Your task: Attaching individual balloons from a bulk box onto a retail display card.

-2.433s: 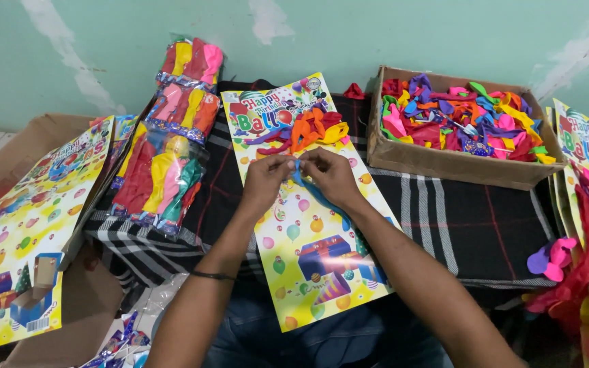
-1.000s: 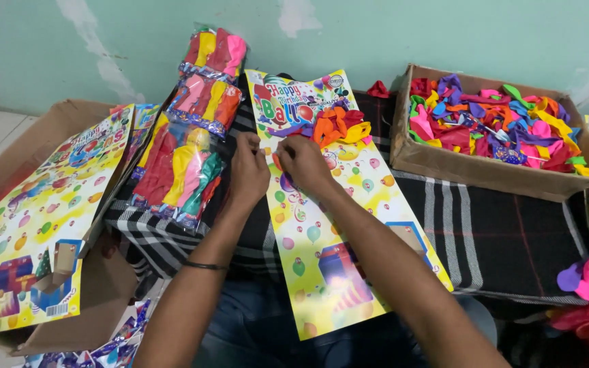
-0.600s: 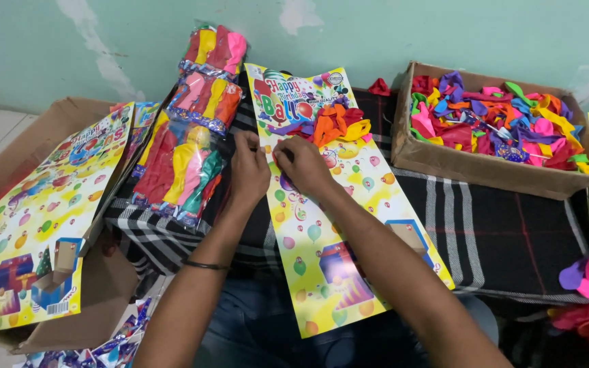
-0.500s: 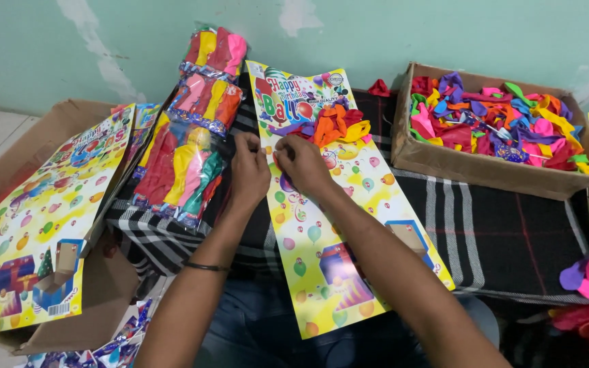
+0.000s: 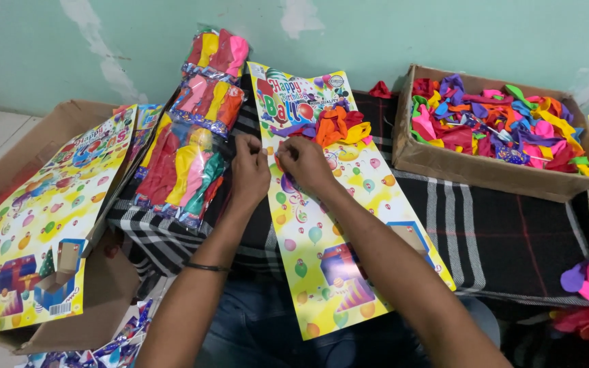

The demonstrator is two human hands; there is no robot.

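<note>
Balloons (image 5: 335, 126) in orange, yellow and purple sit bunched near the top of a printed yellow display card (image 5: 335, 225) on the lap. Left hand (image 5: 250, 170) and right hand (image 5: 303, 160) pinch something small just below them; fastening seems under way, needing steady fingertip pressure. Checked cloth (image 5: 506, 238), green wall (image 5: 444, 34) behind.
</note>
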